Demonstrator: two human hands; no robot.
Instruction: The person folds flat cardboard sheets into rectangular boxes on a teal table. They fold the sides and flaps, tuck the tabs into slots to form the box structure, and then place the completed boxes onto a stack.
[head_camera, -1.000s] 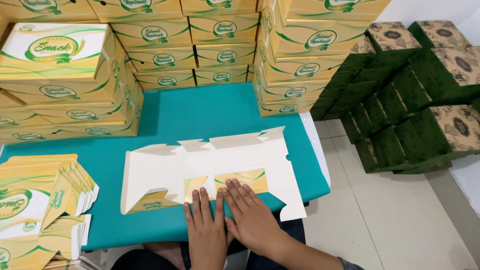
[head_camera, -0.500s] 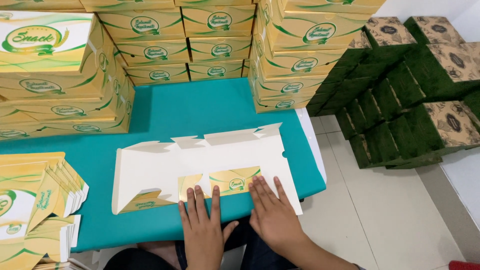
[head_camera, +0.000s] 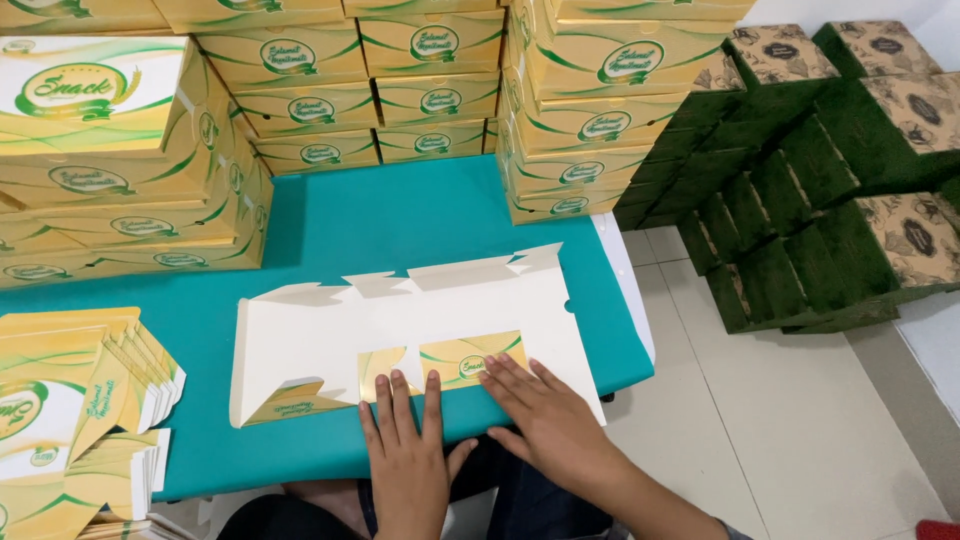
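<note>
A flat, unfolded cardboard box blank (head_camera: 420, 320) lies white side up on the teal table (head_camera: 400, 215). Its near flaps are folded back and show a yellow and green print. My left hand (head_camera: 410, 460) rests flat on the near edge of the blank, fingers together over a folded flap. Just to its right, my right hand (head_camera: 545, 415) presses flat on the printed flap, fingers spread. Neither hand grips anything.
Stacks of finished yellow and green boxes (head_camera: 130, 170) wall the table's far and left sides, with more (head_camera: 590, 110) at the right. A pile of flat blanks (head_camera: 70, 400) lies at the near left. Dark green boxes (head_camera: 820, 170) are stacked on the tiled floor (head_camera: 800, 440) to the right.
Both hands stay pressed on the blank's near flaps. The right hand has slid a little to the right, away from the left one, then barely moved.
</note>
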